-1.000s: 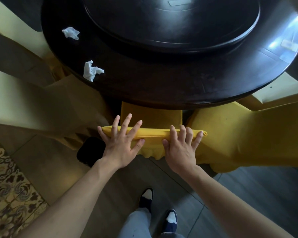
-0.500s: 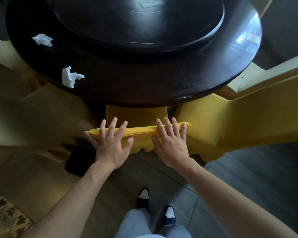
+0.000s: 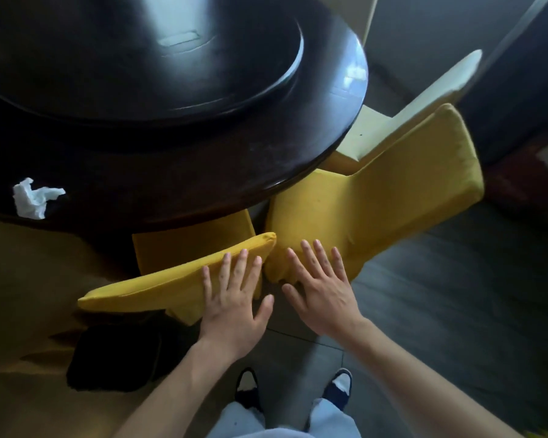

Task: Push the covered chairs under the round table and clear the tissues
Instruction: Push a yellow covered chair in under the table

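A dark round table [image 3: 241, 172] with a raised turntable [image 3: 146, 64] fills the upper left. A crumpled white tissue [image 3: 34, 197] lies near its left edge. A yellow-covered chair [image 3: 159, 279] stands directly before me, its seat partly under the table. My left hand [image 3: 234, 298] rests flat on the right end of its backrest, fingers straight. My right hand [image 3: 321, 292] is spread flat at the lower corner of a second yellow-covered chair [image 3: 393, 191] that stands angled out to the right.
A cream-covered chair [image 3: 424, 99] stands behind the yellow one at right. A black object [image 3: 114, 358] lies on the floor at lower left. My two shoes [image 3: 295, 387] stand on grey floor tiles. Yellow fabric hangs at the left.
My view has swung right, so the table and tissue slid left. My right hand left the front chair's backrest and moved onto the right chair. My left hand shifted to the backrest's right end.
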